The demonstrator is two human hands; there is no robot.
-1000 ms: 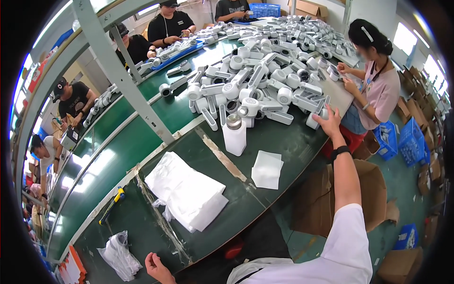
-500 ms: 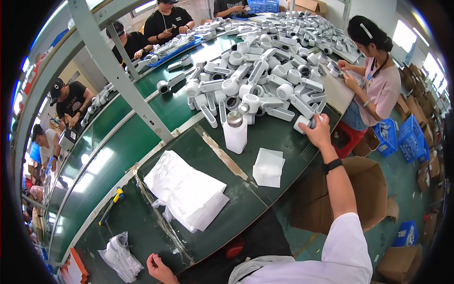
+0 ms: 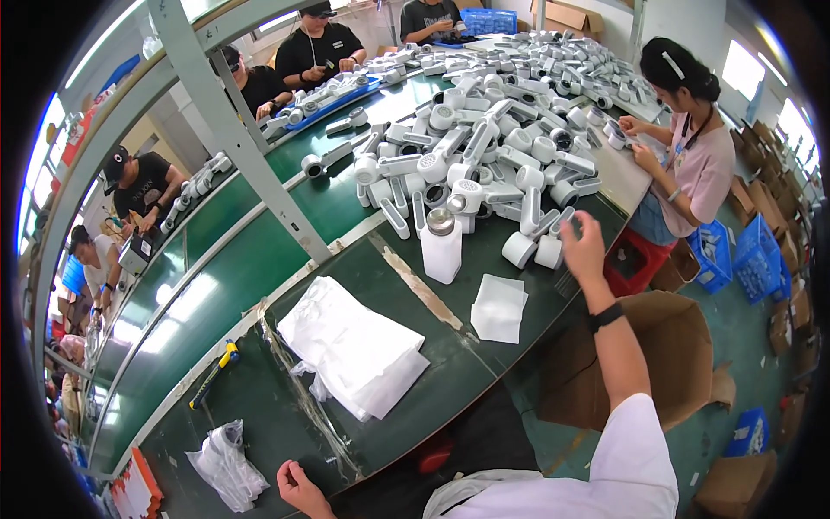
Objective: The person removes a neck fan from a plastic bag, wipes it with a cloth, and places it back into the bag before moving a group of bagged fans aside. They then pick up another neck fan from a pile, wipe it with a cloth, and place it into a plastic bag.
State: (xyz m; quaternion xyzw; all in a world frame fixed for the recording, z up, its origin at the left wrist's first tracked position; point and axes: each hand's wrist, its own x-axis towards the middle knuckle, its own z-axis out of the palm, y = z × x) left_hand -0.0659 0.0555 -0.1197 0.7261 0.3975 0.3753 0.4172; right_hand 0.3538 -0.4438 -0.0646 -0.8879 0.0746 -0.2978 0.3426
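My right hand (image 3: 584, 249) is raised over the right side of the green bench, fingers apart and holding nothing. Just left of its fingertips lie two white round-headed handheld devices (image 3: 519, 250), one beside the other; their kind is unclear. Behind them rises a big heap of similar white and grey devices (image 3: 467, 147) with round, partly perforated heads and long handles. My left hand (image 3: 303, 490) rests by the bench's near edge, its fingers loosely curled and slightly apart, with nothing visible in it. Nearest to it is a crumpled clear plastic bag (image 3: 226, 465).
On the bench are a white bottle with a metal top (image 3: 442, 249), a stack of white sheets (image 3: 354, 346), a small translucent sheet (image 3: 499, 309) and a yellow-black cutter knife (image 3: 214, 374). A metal post (image 3: 233, 130) stands at left. Co-workers sit around; an open carton (image 3: 657, 363) stands at right.
My right hand has let go of the device it gripped and lifted off it. That device now lies beside another near the heap's front. The view has shifted slightly; my left hand stays by the edge.
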